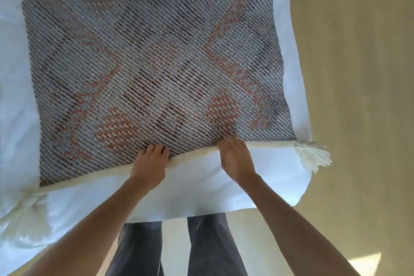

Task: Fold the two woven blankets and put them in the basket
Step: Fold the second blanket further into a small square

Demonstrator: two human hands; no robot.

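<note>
A woven blanket (152, 69), grey-blue with rust-orange patterns, lies flat on a white bed (201, 186). A cream border runs along its near edge, with white tassels at the near right corner (313, 155) and near left corner (24, 213). My left hand (149, 163) grips the near edge a little left of its middle, fingers curled over the fabric. My right hand (235, 157) holds the same edge further right, its fingertips tucked at the border. Only one blanket shows, and no basket is in view.
The bed's corner (302, 192) ends just right of the blanket. A tan floor (358, 96) fills the right side. My legs in grey trousers (174, 246) stand against the bed's near edge.
</note>
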